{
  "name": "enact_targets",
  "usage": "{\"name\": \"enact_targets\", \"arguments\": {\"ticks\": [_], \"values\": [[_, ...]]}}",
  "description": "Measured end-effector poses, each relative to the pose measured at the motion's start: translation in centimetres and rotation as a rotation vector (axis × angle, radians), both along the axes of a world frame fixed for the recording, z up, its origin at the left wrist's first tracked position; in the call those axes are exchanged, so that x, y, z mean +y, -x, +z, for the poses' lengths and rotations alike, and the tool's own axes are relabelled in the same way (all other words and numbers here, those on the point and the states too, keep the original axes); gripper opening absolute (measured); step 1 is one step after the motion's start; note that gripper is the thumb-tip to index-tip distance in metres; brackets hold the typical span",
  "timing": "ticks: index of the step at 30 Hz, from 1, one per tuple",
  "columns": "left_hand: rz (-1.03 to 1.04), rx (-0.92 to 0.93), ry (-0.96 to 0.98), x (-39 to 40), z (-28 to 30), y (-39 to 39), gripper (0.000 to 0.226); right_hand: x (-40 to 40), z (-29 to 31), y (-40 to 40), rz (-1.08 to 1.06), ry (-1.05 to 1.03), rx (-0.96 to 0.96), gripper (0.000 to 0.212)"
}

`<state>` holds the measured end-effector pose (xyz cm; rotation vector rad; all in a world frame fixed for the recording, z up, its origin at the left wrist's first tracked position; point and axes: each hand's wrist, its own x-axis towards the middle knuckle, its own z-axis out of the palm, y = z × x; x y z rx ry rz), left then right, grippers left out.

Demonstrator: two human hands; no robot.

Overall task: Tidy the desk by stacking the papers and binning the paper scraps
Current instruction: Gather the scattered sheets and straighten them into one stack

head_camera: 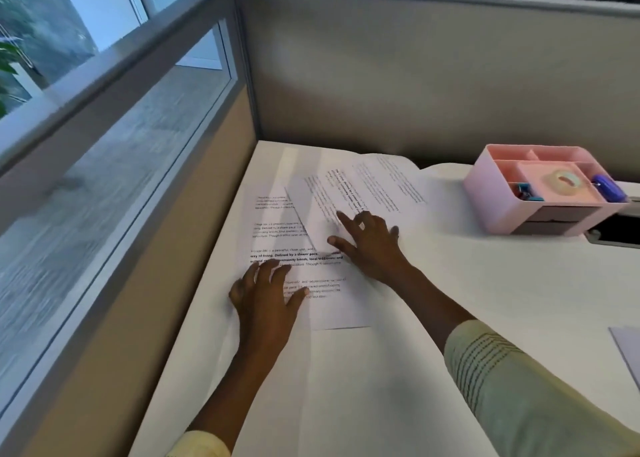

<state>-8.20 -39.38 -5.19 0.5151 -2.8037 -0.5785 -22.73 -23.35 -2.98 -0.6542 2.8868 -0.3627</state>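
Several printed sheets lie overlapped on the white desk (519,283) in the back left corner. The lowest sheet (332,307) lies straight and nearest to me. A second sheet (311,203) lies askew over its top part. A third sheet (388,183) fans out to the right behind it. My left hand (265,297) rests flat, fingers spread, on the left edge of the lowest sheet. My right hand (370,245) presses flat with fingers spread on the askew sheet. Neither hand grips anything. No paper scraps or bin are in view.
A pink desk organiser (498,200) with tape, clips and a purple item stands at the back right. Grey partition walls (415,75) close the desk at the back and left. A grey sheet corner (628,349) shows at the right edge. A dark slot (616,231) lies beside the organiser.
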Motion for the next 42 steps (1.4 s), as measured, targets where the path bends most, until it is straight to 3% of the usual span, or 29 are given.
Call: {"name": "enact_targets", "arguments": {"ticks": [3,5,7,10,13,18,25,30,34,38,42], "values": [[0.119,0.013,0.057,-0.1,0.4,-0.8,0.035,2.0,0.0,-1.7,0.019,0.058,0.000,0.061],[0.243,0.005,0.029,-0.5,1.1,-1.2,0.036,3.3,-0.1,-2.9,0.041,0.128,0.007,0.072],[0.345,-0.086,-0.102,-1.0,2.0,-1.0,0.042,4.7,-0.4,-4.0,0.098,0.177,0.027,0.080],[0.441,-0.156,-0.293,-1.7,3.2,-0.4,0.052,6.3,-1.0,-5.5,0.226,0.171,0.043,0.070],[0.460,-0.169,-0.429,-2.6,4.0,0.1,0.060,7.4,-1.2,-7.1,0.302,0.151,0.001,0.055],[0.407,-0.317,-0.606,-4.0,4.7,0.0,0.060,8.3,-1.4,-9.3,0.355,0.117,-0.025,0.054],[0.298,-0.488,-0.481,-3.5,6.5,-1.7,0.054,10.1,-1.3,-12.1,0.369,0.144,-0.043,0.055],[0.273,-0.508,-0.534,-0.9,8.6,-3.9,0.055,11.9,-1.4,-14.9,0.405,0.206,-0.075,0.058],[0.216,-0.385,-0.505,1.8,10.2,-5.2,0.031,13.9,-0.4,-16.4,0.202,0.563,-0.162,0.065],[0.124,-0.197,-0.498,5.4,12.4,-6.0,0.030,17.2,2.1,-16.5,-0.109,0.798,-0.151,0.029],[0.029,-0.045,-0.524,9.5,14.6,-6.3,0.028,20.9,4.2,-15.5,-0.343,0.942,-0.206,0.037]]}}
